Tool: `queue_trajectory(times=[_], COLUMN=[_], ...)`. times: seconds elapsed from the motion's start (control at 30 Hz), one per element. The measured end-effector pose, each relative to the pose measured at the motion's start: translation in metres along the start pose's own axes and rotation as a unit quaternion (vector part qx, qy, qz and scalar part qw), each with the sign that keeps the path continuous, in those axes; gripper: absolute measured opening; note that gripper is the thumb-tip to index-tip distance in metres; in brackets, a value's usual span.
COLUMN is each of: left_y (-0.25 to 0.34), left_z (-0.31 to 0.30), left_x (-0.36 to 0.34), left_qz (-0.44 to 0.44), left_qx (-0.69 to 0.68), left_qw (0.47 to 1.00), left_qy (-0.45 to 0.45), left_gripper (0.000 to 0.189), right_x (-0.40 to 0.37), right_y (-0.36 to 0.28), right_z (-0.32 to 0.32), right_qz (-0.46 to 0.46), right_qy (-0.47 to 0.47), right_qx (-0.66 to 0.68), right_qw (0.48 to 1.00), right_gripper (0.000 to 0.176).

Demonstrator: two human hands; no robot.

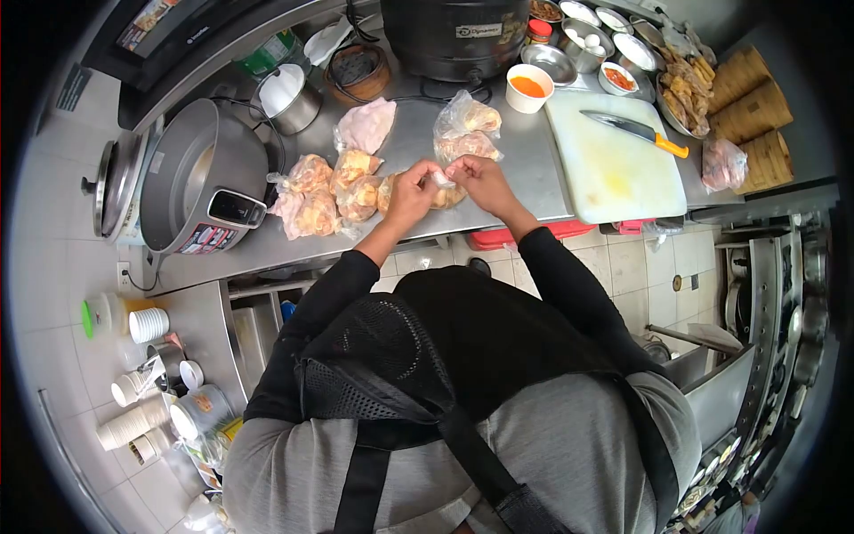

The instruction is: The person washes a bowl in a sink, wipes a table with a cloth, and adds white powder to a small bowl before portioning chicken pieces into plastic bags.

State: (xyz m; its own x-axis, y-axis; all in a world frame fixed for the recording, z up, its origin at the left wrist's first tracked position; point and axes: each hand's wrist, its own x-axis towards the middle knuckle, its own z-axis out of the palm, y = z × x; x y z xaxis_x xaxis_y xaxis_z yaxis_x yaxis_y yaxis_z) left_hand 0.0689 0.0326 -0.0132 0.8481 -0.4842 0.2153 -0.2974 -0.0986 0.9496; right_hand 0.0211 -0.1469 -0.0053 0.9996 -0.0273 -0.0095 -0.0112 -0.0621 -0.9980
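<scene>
My left hand (413,193) and my right hand (481,183) are close together over the steel counter, fingers pinched on the gathered top of a clear plastic bag (447,197). Pale yellowish-pink pieces that look like raw chicken fill this bag, which my hands partly cover. To the left sit several similar filled bags (318,214) in a cluster, and behind them lies a paler pink bag (366,125). Just beyond my hands is another filled clear bag (468,130), its plastic loose at the top.
On the right lies a white cutting board (614,169) with an orange-handled knife (636,132). A cup of orange sauce (528,87) stands behind it. A large grey cooker (203,178) occupies the left, a black Dynamic container (455,40) the back. Several metal bowls (549,62) crowd the back right.
</scene>
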Motion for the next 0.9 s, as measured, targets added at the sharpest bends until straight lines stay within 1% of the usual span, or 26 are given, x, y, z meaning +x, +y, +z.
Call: queue_trajectory(times=[0.03,0.1,0.13,0.2,0.23,0.3,0.33,0.4,0.43,0.47,0.5,0.53,0.57,0.6,0.63,0.67,0.7,0.73,0.77,0.8,0.83,0.87,0.9], left_y=[0.01,0.039,0.04,0.039,0.044,0.063,0.068,0.07,0.065,0.057,0.052,0.049,0.047,0.046,0.046,0.05,0.058,0.064,0.06,0.055,0.053,0.05,0.047], left_z=[-0.004,-0.017,-0.019,-0.021,-0.023,-0.03,-0.037,-0.054,-0.063,-0.073,-0.08,-0.083,-0.085,-0.086,-0.082,-0.075,-0.065,-0.057,-0.051,-0.045,-0.039,-0.038,-0.039], left_x=[-0.001,0.0,0.0,0.009,0.015,0.027,0.034,0.05,0.054,0.056,0.056,0.054,0.046,0.04,0.036,0.03,0.024,0.026,0.026,0.024,0.021,0.021,0.021], left_qz=[0.0,-0.01,-0.013,-0.054,-0.053,0.01,0.01,0.112,0.111,0.11,0.108,0.111,0.086,0.061,0.089,0.084,0.064,0.049,0.105,0.107,0.092,0.077,0.049], left_qx=[0.001,0.074,0.076,0.161,0.16,0.129,0.127,0.194,0.193,0.3,0.405,0.407,0.383,0.357,0.347,0.346,0.286,0.225,0.257,0.256,0.234,0.214,0.193], left_qw=[1.0,0.993,0.994,0.985,0.986,0.991,0.991,0.972,0.972,0.946,0.907,0.906,0.919,0.932,0.933,0.934,0.956,0.973,0.959,0.959,0.967,0.974,0.979], left_qy=[0.002,-0.086,-0.08,-0.014,-0.015,0.034,0.032,0.075,0.076,0.058,0.039,0.042,0.025,0.007,0.016,0.014,0.023,0.035,0.052,0.052,0.031,0.009,-0.029], left_gripper=[0.011,0.015,0.015,0.021,0.021,0.025,0.025,0.026,0.026,0.026,0.026,0.026,0.026,0.026,0.024,0.024,0.023,0.022,0.021,0.021,0.021,0.02,0.027], right_x=[0.002,0.007,0.006,0.003,0.006,0.007,0.01,0.027,0.036,0.044,0.047,0.043,0.034,0.026,0.015,-0.002,-0.013,-0.012,-0.008,-0.005,0.0,0.008,0.014], right_y=[-0.003,-0.022,-0.034,-0.065,-0.08,-0.103,-0.109,-0.115,-0.107,-0.092,-0.075,-0.057,-0.036,-0.021,-0.014,-0.006,0.002,0.009,0.015,0.02,0.025,0.03,0.033], right_z=[0.001,0.005,0.01,0.02,0.024,0.029,0.023,0.007,-0.007,-0.026,-0.038,-0.041,-0.041,-0.038,-0.027,-0.009,0.007,0.015,0.021,0.023,0.022,0.011,-0.006], right_qz=[-0.001,-0.033,-0.034,-0.102,-0.102,-0.112,-0.11,-0.152,-0.151,-0.145,-0.138,-0.142,-0.224,-0.298,-0.299,-0.173,-0.042,-0.04,-0.03,-0.018,-0.027,-0.026,-0.004], right_qy=[-0.002,0.027,0.02,-0.013,-0.012,0.014,0.016,0.071,0.07,0.099,0.127,0.127,0.06,-0.008,-0.009,0.049,0.105,0.107,0.163,0.217,0.223,0.225,0.178], right_qx=[0.0,-0.161,-0.16,-0.122,-0.123,-0.006,-0.007,0.097,0.096,-0.003,-0.101,-0.101,-0.236,-0.366,-0.366,-0.437,-0.498,-0.499,-0.495,-0.49,-0.522,-0.521,-0.458], right_qw=[1.0,0.986,0.986,0.987,0.987,0.994,0.994,0.981,0.981,0.985,0.977,0.977,0.944,0.882,0.882,0.881,0.859,0.859,0.853,0.844,0.823,0.823,0.871], right_gripper=[0.011,0.012,0.012,0.01,0.01,0.007,0.007,0.007,0.007,0.014,0.022,0.022,0.036,0.049,0.049,0.056,0.063,0.063,0.064,0.065,0.054,0.054,0.046])
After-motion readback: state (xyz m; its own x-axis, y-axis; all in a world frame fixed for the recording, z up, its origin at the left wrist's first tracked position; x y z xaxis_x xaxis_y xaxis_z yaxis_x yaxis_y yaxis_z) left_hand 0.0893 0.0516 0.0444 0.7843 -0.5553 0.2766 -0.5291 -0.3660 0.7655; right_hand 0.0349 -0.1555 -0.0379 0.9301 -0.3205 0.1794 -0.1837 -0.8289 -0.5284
